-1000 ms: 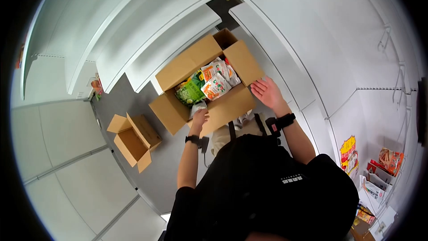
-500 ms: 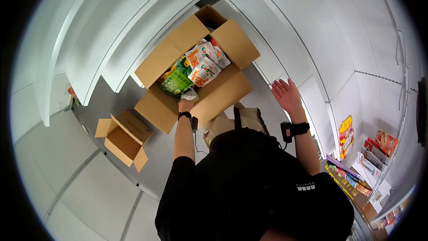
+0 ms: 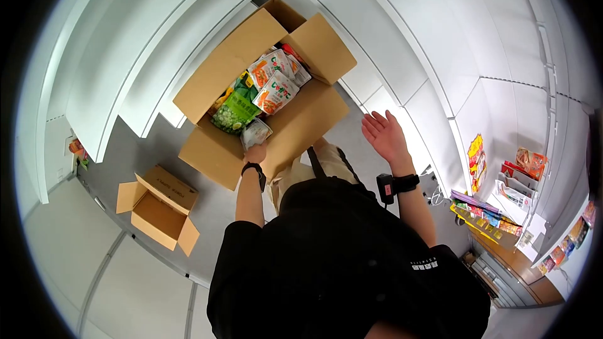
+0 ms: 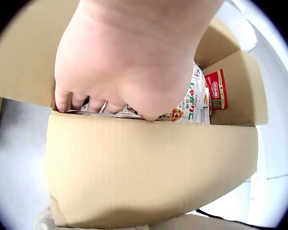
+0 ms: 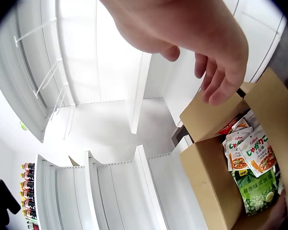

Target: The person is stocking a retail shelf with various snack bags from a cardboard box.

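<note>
A large open cardboard box (image 3: 304, 122) stands on the floor, packed with snack pouches. My left hand (image 3: 255, 152) reaches over its near corner and grips a greyish-white packet (image 3: 256, 132). The left wrist view shows those fingers (image 4: 97, 104) bent down behind the near wall, their tips hidden. Beside the packet lies a green pouch (image 3: 235, 112), and farther right are white pouches with orange pictures (image 3: 276, 93). A red packet (image 4: 216, 90) leans in the far corner. My right hand (image 3: 385, 140) is held palm up beyond the box's right side, fingers extended, holding nothing.
A smaller open cardboard box (image 3: 162, 210) sits on the grey floor to the left. White shelves (image 3: 188, 44) line both sides close to the large box. Behind my right arm, a display (image 3: 496, 223) carries colourful packets. A beige bag (image 3: 333, 166) stands in front of me.
My right hand has drawn back from the large box's right flap. My left hand has closed on the greyish-white packet at the near corner. The head view has shifted, moving both boxes leftward.
</note>
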### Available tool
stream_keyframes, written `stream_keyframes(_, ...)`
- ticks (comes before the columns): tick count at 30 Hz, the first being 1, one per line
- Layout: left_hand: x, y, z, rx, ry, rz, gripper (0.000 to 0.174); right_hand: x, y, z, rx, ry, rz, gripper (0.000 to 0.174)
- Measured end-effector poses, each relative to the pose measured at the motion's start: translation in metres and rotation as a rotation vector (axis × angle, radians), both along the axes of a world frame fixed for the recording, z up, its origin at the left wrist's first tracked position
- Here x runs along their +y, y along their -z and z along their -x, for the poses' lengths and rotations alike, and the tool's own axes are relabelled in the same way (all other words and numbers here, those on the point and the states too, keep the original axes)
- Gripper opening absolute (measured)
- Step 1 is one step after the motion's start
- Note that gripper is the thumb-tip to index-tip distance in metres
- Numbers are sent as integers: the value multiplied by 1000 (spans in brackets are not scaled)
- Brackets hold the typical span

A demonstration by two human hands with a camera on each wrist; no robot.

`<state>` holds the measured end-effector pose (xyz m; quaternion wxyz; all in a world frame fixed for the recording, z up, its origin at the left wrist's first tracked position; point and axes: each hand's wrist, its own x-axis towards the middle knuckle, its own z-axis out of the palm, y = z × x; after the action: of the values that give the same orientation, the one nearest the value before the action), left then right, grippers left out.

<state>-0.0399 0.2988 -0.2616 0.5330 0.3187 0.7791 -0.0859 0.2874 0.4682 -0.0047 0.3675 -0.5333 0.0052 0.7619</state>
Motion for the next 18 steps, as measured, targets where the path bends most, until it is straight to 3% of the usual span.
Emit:
stream_keyframes(3,-15,15,7,31,81,-141,57,-9,-7,8,-12,10,-16,43)
stream_keyframes(7,-30,2,5,17,139,-185,42,-19,-13,3,-21,-18,-30,39)
stream_keyframes(10,-22,6,17,35,226,-148,41,-23,-17,9,2,-17,-71,39)
stream_keyframes(11,-24,7,16,104,299,-202,33,-23,-21,13,12,-16,-88,39)
stream_keyframes(18,-25,-5,-7,186,283,-310,23,-43,-26,-17,-9,-6,-104,38)
